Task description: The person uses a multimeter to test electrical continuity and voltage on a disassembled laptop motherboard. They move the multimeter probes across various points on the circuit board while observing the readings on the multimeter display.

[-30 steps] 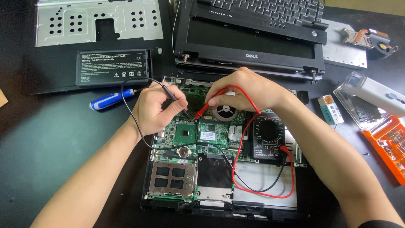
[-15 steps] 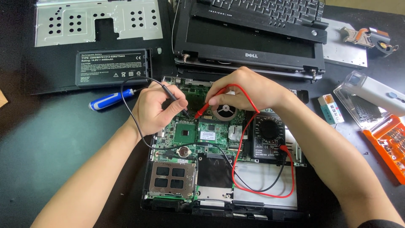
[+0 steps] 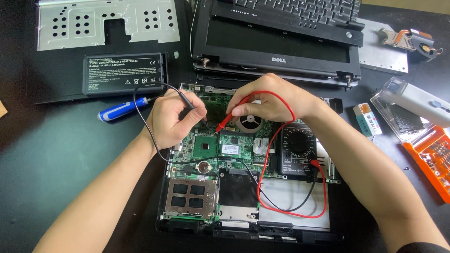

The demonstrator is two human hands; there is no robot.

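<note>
Nothing has shifted: left hand (image 3: pixel 171 119) still grips the black probe (image 3: pixel 190 104), right hand (image 3: pixel 272 100) the red probe (image 3: pixel 229 119), both tips on the motherboard (image 3: pixel 211 145); probing under way.

Electronics repair bench. A dark bench (image 3: pixel 42 164) carries an opened laptop with its green board (image 3: pixel 211 145) exposed at the centre, a multimeter (image 3: pixel 297 152) on the chassis, and a removed battery (image 3: pixel 123 73) and metal plate (image 3: pixel 108 23) toward the far left corner. A blue screwdriver (image 3: pixel 117 111) lies left of the board; an orange bit case (image 3: pixel 433 154) sits at the right edge.
</note>
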